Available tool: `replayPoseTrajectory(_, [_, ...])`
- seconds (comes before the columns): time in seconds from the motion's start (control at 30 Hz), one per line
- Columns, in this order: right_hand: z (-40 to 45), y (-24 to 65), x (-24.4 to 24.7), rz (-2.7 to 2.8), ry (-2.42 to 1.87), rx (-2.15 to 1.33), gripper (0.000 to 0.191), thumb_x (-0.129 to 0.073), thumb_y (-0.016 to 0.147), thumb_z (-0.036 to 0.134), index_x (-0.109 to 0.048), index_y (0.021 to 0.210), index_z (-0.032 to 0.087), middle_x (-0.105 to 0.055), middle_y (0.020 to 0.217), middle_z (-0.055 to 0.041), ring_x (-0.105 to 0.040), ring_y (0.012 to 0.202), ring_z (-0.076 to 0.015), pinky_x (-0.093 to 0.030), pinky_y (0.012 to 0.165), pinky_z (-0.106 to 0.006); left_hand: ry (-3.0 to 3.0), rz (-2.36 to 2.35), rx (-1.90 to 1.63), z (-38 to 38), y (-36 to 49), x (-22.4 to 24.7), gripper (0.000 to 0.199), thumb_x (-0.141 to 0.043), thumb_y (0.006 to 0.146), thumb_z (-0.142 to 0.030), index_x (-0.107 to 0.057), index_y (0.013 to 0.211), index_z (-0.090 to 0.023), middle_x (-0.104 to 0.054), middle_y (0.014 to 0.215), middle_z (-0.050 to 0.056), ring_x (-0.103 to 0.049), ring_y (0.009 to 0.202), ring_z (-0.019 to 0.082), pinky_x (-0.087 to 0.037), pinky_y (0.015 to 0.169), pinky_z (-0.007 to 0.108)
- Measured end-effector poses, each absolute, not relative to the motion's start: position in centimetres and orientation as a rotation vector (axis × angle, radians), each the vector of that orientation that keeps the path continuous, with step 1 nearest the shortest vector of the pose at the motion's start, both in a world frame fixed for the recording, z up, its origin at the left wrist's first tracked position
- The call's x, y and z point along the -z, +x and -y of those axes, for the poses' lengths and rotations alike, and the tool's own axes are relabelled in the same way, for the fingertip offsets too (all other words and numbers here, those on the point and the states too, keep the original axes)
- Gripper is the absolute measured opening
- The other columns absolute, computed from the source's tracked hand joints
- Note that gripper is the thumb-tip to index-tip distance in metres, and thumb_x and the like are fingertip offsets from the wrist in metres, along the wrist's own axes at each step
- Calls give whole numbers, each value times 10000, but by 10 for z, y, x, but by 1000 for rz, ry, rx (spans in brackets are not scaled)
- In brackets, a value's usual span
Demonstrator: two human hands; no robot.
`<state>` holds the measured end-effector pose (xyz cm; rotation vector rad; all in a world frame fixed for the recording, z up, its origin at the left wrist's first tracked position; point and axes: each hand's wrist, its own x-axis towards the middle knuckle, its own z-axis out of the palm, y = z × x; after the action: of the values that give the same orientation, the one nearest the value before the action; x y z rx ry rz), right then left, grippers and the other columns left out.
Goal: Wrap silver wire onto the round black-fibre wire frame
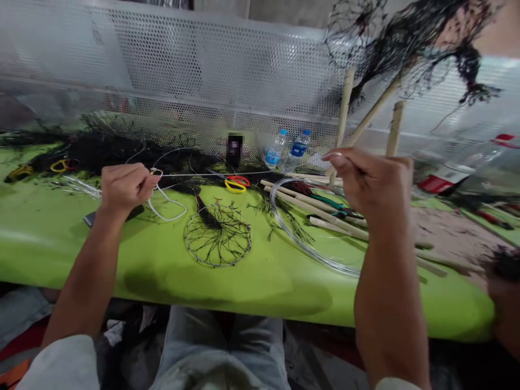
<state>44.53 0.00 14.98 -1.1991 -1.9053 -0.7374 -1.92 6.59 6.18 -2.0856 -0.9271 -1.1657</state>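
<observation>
A thin white cord (219,174) runs nearly straight between my two raised hands above the green table. My left hand (127,185) is closed in a fist around one part, and a slack loop hangs beside it. On the right, my right hand (368,176) is pinched closed on the cord's other part; the stretch close to those fingers is hard to make out. Below and between them lies a wire hoop with dark netting (219,238), its strands gathered into a bunch. Scissors with red and yellow handles (236,184) rest just behind the cord.
A coil of clear line (284,222) lies beside wooden sticks (320,206) and green-handled pliers (329,201). Dark netting (93,154) is heaped at the back left. Two water bottles (275,150) stand near a perforated screen (162,70). More netting (390,43) hangs upper right.
</observation>
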Motion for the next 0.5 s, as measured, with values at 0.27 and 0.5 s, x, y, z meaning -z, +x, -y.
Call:
replayPoseTrajectory(0.27, [-22, 502, -111, 1865, -1332, 928, 439, -509, 1006, 536, -818, 993, 224, -692, 590, -29, -594, 497, -137, -368, 514, -230, -1996, 1149, 951, -72, -71, -57, 560, -489, 1001, -503, -358, 553, -193, -316, 539, -29, -282, 531, 134, -168, 549, 288])
replayPoseTrajectory(0.5, [-14, 539, -104, 1712, -1575, 899, 431, -563, 959, 543, -824, 1029, 207, -709, 623, -90, -588, 534, -151, -382, 557, -267, -1927, 1468, 1108, -60, -120, -55, 553, -478, 975, -508, -337, 560, -171, -255, 556, -14, -197, 573, 144, -85, 610, 294])
